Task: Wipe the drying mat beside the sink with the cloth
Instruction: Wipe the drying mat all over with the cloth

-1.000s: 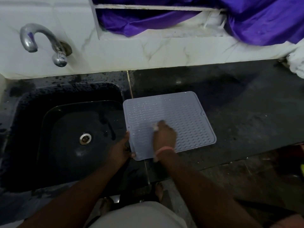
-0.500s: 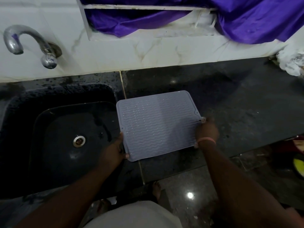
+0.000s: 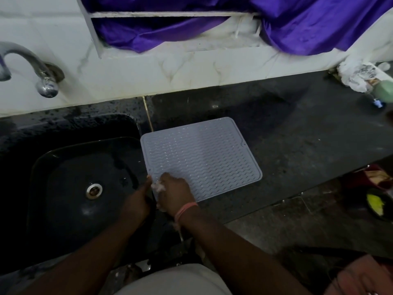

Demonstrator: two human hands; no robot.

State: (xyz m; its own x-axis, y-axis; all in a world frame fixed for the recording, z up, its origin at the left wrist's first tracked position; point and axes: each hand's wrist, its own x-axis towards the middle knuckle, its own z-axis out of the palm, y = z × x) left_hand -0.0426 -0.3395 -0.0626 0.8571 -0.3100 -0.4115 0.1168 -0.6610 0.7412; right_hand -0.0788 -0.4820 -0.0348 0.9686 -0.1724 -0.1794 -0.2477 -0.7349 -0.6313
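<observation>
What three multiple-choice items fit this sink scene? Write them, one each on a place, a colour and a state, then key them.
1. The drying mat lies:
A. right of the sink
B. inside the sink
C. under the tap

2. The cloth hanging at the window is:
A. green
B. purple
C. white

3. The right hand:
A. hangs free off the counter
B. holds the tap
C. grips a pale cloth on the mat

Key:
1 A, the mat lies on the dark counter beside the basin.
2 B, its folds are purple.
3 C, the cloth shows by the curled fingers at the mat's near left corner.
</observation>
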